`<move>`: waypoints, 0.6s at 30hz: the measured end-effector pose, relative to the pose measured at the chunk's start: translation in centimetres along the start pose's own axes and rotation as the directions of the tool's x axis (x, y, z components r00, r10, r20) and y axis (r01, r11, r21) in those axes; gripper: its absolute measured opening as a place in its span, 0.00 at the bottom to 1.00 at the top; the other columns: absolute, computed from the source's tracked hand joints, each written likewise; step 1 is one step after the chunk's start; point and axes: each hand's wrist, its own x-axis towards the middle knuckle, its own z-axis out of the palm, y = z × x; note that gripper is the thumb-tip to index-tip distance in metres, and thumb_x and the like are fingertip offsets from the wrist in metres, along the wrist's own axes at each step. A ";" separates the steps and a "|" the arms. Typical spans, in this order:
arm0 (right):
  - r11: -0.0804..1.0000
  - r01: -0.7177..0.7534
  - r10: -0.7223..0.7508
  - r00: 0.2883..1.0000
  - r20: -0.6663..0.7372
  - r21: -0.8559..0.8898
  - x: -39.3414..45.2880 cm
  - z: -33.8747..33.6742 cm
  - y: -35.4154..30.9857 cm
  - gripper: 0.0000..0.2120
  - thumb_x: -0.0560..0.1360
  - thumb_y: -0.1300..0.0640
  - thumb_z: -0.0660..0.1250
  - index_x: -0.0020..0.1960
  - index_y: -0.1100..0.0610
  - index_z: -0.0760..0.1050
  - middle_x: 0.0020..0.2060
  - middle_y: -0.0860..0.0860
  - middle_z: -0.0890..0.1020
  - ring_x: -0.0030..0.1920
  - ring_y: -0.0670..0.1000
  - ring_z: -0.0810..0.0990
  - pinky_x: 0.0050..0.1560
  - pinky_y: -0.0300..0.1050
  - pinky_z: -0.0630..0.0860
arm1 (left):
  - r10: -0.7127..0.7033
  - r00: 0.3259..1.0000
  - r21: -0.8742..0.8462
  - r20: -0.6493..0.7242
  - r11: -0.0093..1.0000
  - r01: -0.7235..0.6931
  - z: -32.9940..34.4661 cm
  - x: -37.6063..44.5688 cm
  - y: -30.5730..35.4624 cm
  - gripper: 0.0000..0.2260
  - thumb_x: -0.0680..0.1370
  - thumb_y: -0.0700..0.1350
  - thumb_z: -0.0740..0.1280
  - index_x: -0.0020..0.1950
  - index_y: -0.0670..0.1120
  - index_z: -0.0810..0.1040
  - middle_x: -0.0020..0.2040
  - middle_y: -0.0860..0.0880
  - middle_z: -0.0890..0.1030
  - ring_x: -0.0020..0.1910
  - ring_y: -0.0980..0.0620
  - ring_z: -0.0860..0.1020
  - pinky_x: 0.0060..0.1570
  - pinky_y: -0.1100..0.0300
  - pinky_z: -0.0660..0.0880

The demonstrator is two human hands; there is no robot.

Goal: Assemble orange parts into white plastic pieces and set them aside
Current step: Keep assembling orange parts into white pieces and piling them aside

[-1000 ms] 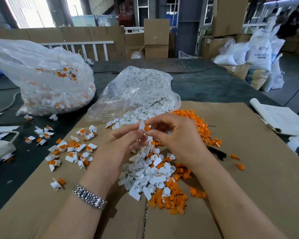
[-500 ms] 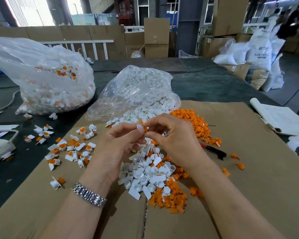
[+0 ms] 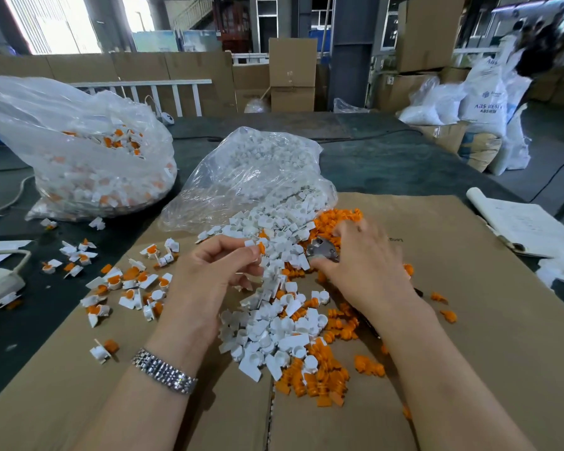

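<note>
My left hand [image 3: 214,278] pinches one white piece [image 3: 254,247] with an orange part in it between thumb and fingertips, raised above the white pile [image 3: 274,330] just to its right. My right hand [image 3: 360,262] reaches forward onto the orange heap [image 3: 334,222], fingers spread and blurred; I cannot tell whether it grips anything. Finished pieces [image 3: 127,284] lie scattered left of my left hand on the cardboard [image 3: 469,336].
</note>
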 end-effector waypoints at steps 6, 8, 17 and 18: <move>0.991 -0.070 0.089 0.979 0.181 -0.111 -0.3 0.3 0.3 0.23 0.74 0.40 0.71 0.55 0.57 0.70 0.53 0.54 0.76 0.58 0.58 0.75 0.61 0.60 0.72 | -0.001 1.000 -0.002 0.013 1.000 0.001 -0.1 0.1 0.0 0.03 0.73 0.40 0.76 0.40 0.46 0.86 0.42 0.42 0.86 0.40 0.47 0.85 0.36 0.62 0.80; 0.994 -0.046 0.063 0.984 0.167 -0.102 -0.2 0.2 0.3 0.18 0.75 0.42 0.69 0.49 0.56 0.68 0.48 0.53 0.74 0.54 0.57 0.75 0.61 0.60 0.72 | -0.002 1.000 -0.005 0.019 1.000 0.002 -0.1 0.1 0.1 0.04 0.74 0.39 0.76 0.40 0.47 0.86 0.42 0.43 0.86 0.40 0.47 0.85 0.35 0.62 0.79; 0.966 -0.002 -0.022 0.996 0.087 0.260 -0.1 -2.6 0.4 0.11 0.80 0.51 0.62 0.42 0.55 0.73 0.34 0.52 0.77 0.31 0.49 0.72 0.30 0.45 0.67 | -0.054 0.998 -0.147 0.031 0.987 0.058 0.2 0.0 0.5 0.05 0.74 0.39 0.75 0.40 0.48 0.86 0.43 0.43 0.86 0.42 0.48 0.86 0.34 0.64 0.79; 0.954 0.021 -0.067 0.987 0.147 0.300 -0.2 -3.3 0.4 0.10 0.80 0.52 0.63 0.43 0.56 0.75 0.35 0.54 0.78 0.32 0.49 0.73 0.32 0.48 0.70 | -0.055 0.998 -0.167 0.038 0.984 0.061 0.3 0.0 0.6 0.03 0.75 0.38 0.75 0.42 0.46 0.85 0.43 0.43 0.86 0.41 0.48 0.85 0.34 0.64 0.79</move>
